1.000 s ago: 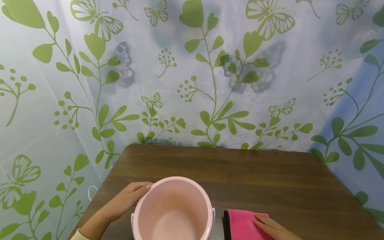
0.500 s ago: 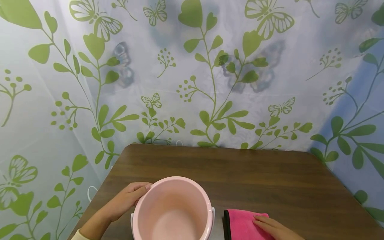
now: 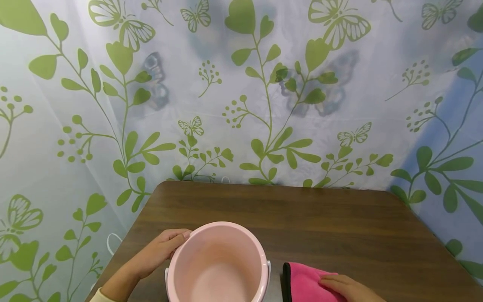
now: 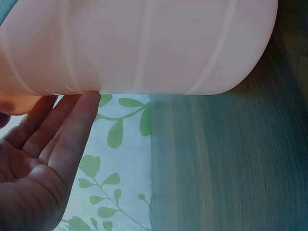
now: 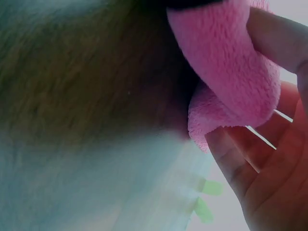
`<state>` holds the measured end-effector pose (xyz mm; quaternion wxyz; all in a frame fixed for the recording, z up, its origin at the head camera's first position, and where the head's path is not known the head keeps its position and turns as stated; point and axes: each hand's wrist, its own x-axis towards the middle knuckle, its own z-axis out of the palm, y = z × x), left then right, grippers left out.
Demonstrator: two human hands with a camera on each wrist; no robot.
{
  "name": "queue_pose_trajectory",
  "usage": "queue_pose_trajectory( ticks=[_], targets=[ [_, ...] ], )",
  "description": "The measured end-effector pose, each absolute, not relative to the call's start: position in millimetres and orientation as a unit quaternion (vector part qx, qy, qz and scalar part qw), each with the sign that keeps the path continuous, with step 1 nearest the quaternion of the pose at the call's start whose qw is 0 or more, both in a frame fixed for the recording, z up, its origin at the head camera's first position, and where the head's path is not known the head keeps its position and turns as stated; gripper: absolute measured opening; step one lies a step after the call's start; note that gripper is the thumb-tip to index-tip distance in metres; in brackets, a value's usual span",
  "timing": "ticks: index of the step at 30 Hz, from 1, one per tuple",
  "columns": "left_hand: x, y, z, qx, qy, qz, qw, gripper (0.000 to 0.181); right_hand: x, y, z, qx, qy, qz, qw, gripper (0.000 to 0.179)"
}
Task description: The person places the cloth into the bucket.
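A pale pink bucket (image 3: 216,262) stands at the table's near side with its mouth toward me in the head view. My left hand (image 3: 162,249) holds it at the upper left, thumb at the rim. In the left wrist view the fingers (image 4: 72,125) of that hand meet the outer wall of the bucket (image 4: 144,48). To the right of the bucket is a folded bright pink plush cloth (image 3: 305,283) with a black edge. My right hand (image 3: 347,287) pinches it, and in the right wrist view the cloth (image 5: 231,67) is bent between thumb (image 5: 279,41) and fingers.
The brown wooden table (image 3: 279,209) spreads behind the bucket and cloth. A white curtain (image 3: 234,105) printed with green leaves and butterflies hangs behind the table and along both sides. White handle mounts (image 3: 268,268) stick out at the bucket's sides.
The pink cloth has lifted and bunched slightly under my right hand, which has shifted a little to the right. My left hand and the bucket have stayed in place.
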<state>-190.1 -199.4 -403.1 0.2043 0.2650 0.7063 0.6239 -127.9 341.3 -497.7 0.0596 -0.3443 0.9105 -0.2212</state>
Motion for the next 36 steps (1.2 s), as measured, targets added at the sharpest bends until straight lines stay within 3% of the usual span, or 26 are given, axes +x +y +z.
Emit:
queue_pose_trajectory(
  ticks=[2,6,14,22,29,36],
  targets=[
    [-190,-199,-403,0.265,0.705,0.625,0.204,0.040,-129,341,-496,-0.368,0.903,-0.223,0.026,0.059],
    [-190,-199,-404,0.263,0.706,0.625,0.203,0.040,-129,335,-485,-0.354,0.898,-0.261,0.032,0.057],
    [-189,-200,-404,0.258,0.709,0.623,0.204,0.040,-138,325,-472,-0.291,0.889,-0.327,0.134,0.037],
    [-192,-200,-404,0.267,0.708,0.621,0.205,0.040,-142,321,-464,-0.328,0.905,-0.267,0.046,0.038],
    [-193,-201,-403,0.264,0.710,0.619,0.207,0.041,-144,312,-443,-0.264,0.916,-0.287,0.096,0.037],
    [-193,-201,-404,0.266,0.705,0.622,0.211,0.041,-147,305,-426,-0.291,0.916,-0.273,0.040,0.038]
  ],
)
